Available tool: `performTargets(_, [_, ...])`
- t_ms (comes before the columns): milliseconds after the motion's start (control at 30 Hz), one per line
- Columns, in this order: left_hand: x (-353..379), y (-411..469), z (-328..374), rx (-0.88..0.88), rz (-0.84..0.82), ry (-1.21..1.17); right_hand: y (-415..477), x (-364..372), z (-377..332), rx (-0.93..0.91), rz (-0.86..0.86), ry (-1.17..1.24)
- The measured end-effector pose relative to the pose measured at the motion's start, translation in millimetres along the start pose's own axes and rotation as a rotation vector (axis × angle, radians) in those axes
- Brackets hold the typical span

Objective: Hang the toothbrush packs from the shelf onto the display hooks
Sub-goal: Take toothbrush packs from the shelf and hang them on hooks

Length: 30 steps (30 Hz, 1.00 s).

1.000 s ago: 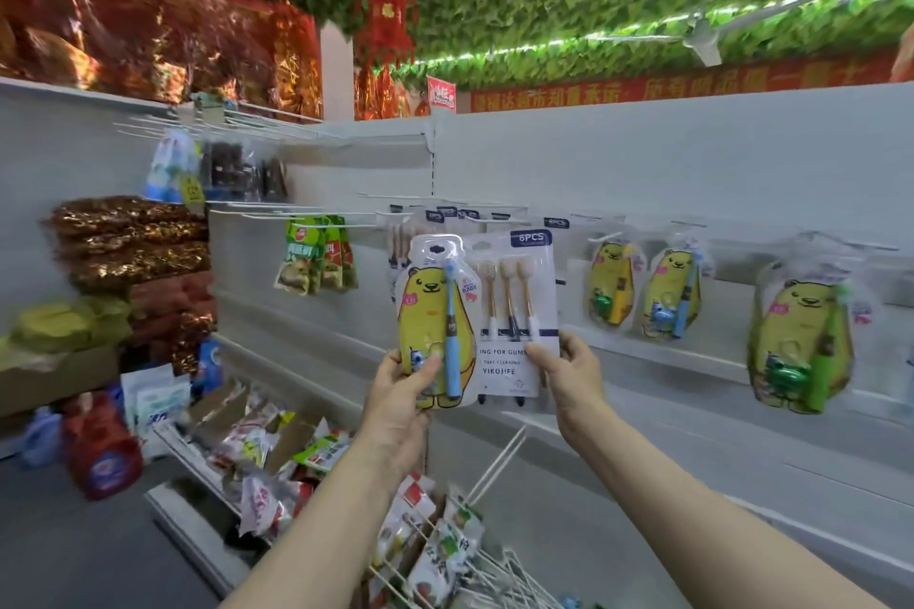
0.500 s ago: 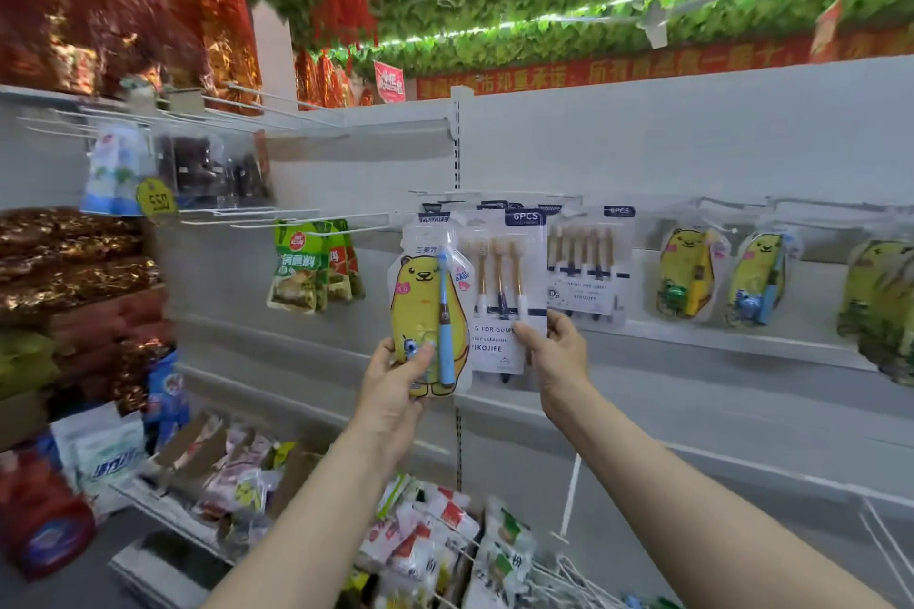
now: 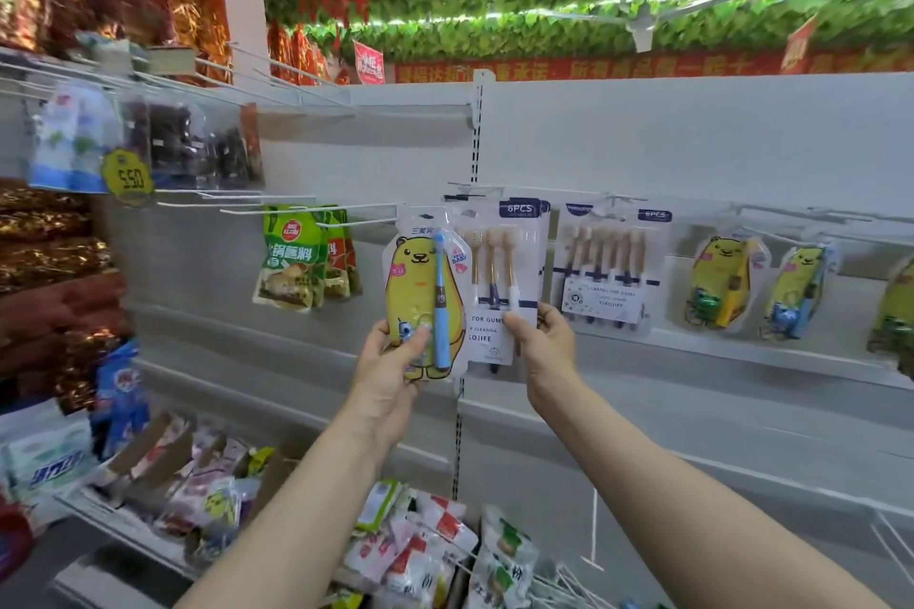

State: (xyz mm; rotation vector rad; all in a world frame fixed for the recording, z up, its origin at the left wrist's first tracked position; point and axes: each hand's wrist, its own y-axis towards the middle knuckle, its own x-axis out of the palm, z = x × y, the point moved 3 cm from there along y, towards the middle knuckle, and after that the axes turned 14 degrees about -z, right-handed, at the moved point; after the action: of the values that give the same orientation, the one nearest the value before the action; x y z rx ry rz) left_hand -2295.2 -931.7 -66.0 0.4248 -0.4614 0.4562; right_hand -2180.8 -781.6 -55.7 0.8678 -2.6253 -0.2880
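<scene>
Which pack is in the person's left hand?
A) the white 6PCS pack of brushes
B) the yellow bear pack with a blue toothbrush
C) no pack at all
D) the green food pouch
B: the left hand grips the lower part of the yellow bear pack, thumb on its front, while the right hand holds the white 6PCS pack beside it.
</scene>
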Motion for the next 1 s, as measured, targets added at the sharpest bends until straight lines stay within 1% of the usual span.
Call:
performTargets(333, [-14,30,3,0.008,-0.013,0.0,34,4,17,-0.045,-0.005,0.015])
performTargets(433, [-17,38,-2,0.003,-0.019,-0.007,43,-6,23,-0.03,0.033,0.003])
performTargets(767, [-13,57,-7,-0.005,-0.039,-0.024,79,-19,30,0.018,0.038,-0.031])
performTargets(1000, [-11,53,-11,-0.01,-0.029,-0.042,85,-33,25,0.079,0.026,-0.114])
